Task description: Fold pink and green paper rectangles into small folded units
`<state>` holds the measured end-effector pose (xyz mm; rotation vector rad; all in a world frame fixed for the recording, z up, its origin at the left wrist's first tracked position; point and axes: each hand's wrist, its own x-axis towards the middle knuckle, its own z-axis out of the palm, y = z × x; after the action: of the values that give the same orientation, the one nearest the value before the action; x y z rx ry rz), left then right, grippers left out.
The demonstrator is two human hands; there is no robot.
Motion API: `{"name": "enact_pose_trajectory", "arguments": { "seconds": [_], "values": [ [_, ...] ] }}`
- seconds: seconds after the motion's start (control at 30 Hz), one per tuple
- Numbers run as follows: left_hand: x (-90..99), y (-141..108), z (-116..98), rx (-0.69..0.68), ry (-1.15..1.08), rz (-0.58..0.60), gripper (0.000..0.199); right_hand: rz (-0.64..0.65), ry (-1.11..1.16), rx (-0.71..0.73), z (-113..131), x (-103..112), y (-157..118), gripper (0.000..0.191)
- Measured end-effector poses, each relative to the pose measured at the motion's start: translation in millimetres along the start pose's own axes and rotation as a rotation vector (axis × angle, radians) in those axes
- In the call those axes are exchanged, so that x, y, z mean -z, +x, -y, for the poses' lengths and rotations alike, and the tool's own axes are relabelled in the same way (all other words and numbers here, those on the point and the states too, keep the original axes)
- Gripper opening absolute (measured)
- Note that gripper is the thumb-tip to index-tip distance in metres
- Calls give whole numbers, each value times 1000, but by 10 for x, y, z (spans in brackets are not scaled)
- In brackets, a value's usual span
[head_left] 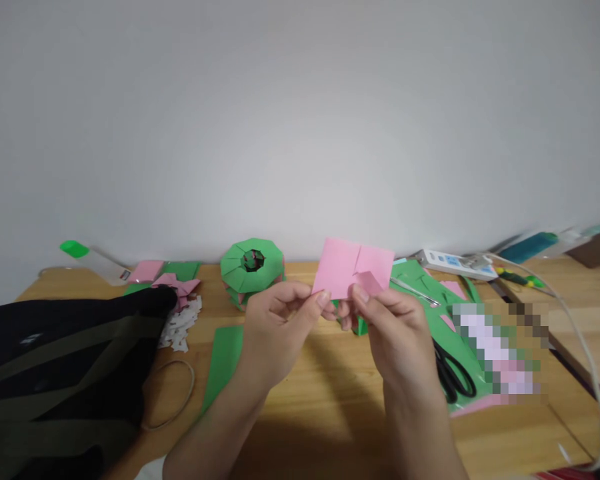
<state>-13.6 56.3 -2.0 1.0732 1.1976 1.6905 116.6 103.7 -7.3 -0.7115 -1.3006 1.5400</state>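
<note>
A folded pink paper [337, 267] is held up above the table, with a crease line and a small flap near its lower right. My left hand [285, 323] pinches its lower left corner between thumb and fingers. At the lower right edge, by the flap, my right hand [393, 327] grips the same paper, thumb in front. Behind and to the left stands a round green folded-paper piece [270, 273] with a hole in its top and some pink beneath. A green strip [224, 357] lies left of my left forearm.
On the wooden table [325, 413], black-handled scissors [453, 377] and green sheets [420, 287] lie right, near a power strip [455, 263] with a white cable. Left are a dark cloth [65, 373], white scraps [183, 323] and a pink folded piece [180, 287].
</note>
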Motion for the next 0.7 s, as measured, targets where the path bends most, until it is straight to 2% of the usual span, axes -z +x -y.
{"name": "enact_pose_trajectory", "arguments": {
  "seconds": [0.2,0.4,0.5,0.63,0.7],
  "values": [
    [-10,12,-17,13,-48,-14,20,42,-4,87,-60,29,-5,25],
    [-12,-14,-13,34,-11,-77,16,-189,9,258,-53,-8,34,6],
    [-3,-10,17,15,6,-92,16,-235,25,266,-19,-26,43,8],
    [19,1,35,3,37,-85,15,-235,31,235,1,-26,41,11],
    [38,3,19,20,62,-34,15,-237,55,231,1,-7,45,12]
  ]
}}
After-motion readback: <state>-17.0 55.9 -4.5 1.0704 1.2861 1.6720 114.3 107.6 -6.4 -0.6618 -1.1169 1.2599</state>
